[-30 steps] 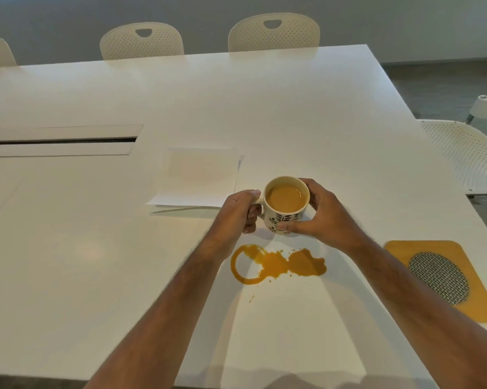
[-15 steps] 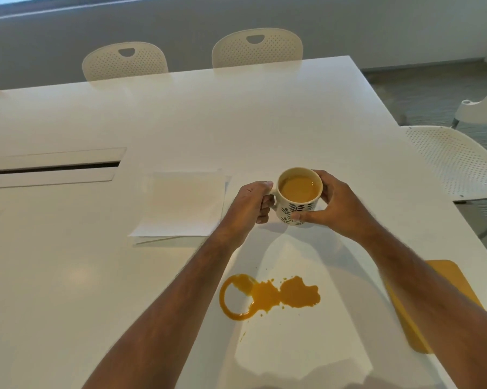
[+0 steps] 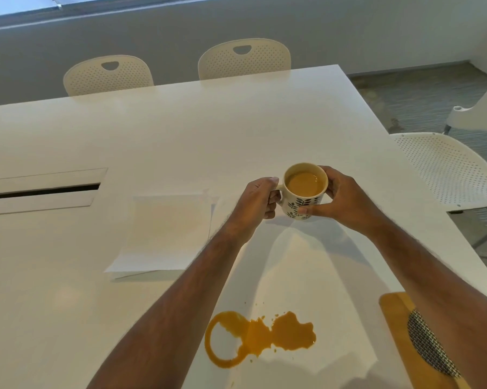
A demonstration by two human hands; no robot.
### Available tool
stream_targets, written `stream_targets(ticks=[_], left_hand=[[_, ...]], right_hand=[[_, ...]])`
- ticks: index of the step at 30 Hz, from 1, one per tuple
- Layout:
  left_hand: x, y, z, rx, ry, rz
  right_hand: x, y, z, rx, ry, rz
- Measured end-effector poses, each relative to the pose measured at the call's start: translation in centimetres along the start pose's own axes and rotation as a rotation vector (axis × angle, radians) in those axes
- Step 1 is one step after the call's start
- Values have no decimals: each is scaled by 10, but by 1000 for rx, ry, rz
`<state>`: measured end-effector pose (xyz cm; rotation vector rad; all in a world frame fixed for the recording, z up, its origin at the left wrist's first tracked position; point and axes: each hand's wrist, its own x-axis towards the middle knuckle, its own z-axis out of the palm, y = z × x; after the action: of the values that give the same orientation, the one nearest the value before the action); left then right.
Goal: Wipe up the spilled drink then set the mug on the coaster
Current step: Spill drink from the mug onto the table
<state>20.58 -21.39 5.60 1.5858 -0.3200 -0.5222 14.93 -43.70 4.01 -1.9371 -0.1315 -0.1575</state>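
The leaf-patterned mug (image 3: 305,192), nearly full of tan drink, sat between both hands at the table's (image 3: 180,130) centre. The left hand (image 3: 257,197) curled its fingers round the handle; the right hand (image 3: 339,197) wrapped the mug's side. The orange spill (image 3: 264,336) lay at 6 o'clock from it, paper napkins (image 3: 163,234) at 9, the coaster (image 3: 422,341) at 5.
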Motion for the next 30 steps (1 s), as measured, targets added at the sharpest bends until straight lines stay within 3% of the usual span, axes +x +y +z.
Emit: stream_targets(ticks=[30], left_hand=[[82,-24,9,-28,48,-56]], right_hand=[[66,61,-32,85,-82,62]])
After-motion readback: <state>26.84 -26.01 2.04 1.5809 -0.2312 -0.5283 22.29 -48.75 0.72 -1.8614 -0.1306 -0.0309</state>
